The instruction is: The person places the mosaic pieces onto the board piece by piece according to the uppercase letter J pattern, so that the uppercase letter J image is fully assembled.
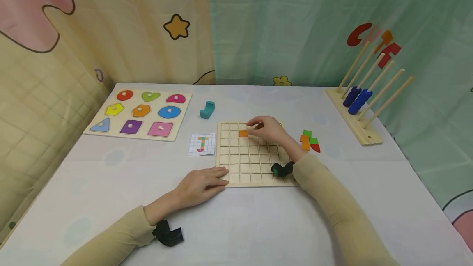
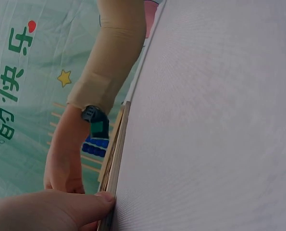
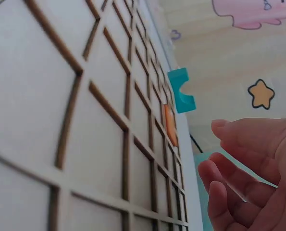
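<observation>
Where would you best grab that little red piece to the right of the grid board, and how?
Probably by the outer edge of the red piece, coming from above and the right. It lies flat on the table, with the green tile close on its far side and an orange tile to its left; its right and near edges look free.

An orange square tile (image 1: 243, 134) is popping against the pale wooden grid board (image 1: 234, 168), while a white gridded card (image 1: 201, 143) is flashing orange, green and red!
</observation>
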The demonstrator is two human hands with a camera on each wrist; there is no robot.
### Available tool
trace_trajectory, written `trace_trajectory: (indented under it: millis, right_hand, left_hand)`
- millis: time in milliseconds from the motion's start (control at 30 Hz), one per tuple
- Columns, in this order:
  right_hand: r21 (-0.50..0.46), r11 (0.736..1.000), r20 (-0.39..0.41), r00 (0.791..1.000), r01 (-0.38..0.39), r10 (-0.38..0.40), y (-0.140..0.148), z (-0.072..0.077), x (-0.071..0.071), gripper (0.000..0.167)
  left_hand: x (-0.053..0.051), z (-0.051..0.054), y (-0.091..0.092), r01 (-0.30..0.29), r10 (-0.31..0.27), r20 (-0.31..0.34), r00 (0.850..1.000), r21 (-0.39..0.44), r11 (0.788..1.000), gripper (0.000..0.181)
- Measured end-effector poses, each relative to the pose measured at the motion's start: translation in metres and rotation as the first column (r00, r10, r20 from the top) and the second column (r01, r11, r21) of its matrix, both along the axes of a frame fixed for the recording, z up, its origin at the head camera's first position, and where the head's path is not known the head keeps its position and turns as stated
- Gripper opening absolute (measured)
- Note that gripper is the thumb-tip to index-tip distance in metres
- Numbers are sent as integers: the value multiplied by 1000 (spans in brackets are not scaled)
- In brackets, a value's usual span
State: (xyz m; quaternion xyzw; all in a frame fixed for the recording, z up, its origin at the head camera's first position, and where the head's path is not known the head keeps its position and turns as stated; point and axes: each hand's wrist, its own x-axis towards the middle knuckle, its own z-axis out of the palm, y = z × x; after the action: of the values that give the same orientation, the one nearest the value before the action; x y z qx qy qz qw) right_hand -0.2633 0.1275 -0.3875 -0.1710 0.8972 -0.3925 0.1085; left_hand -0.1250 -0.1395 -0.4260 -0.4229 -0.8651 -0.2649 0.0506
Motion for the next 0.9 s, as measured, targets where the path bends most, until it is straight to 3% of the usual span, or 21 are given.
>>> trace_trajectory:
  millis: [200,400,500,667,900]
  right_hand:
    - [-140,989,-13,999,44,-46,42,17,7,40]
    - [-200,963,-26,982,179,-188,84,25,15,46]
    - [-229,938,-23,962,261,-273,102,21,16,47]
    - [-275,903,-6,939,329,-344,129,9,13,51]
    - [-231,908,11,934,350,-357,152,-7,9,51]
  left_hand:
    - [-1,-1,1,8,-8,-16,1000,14,1000,21]
    - [-1,-2,1,14,-13,-29,999,21,1000,22]
    - [0,-2,0,11,-11,-22,1000,23,1000,22]
    - [0,-2,0,9,-8,-17,1000,26,1000,22]
    - [-1,-2,0,12,-12,-14,1000,24,1000,22]
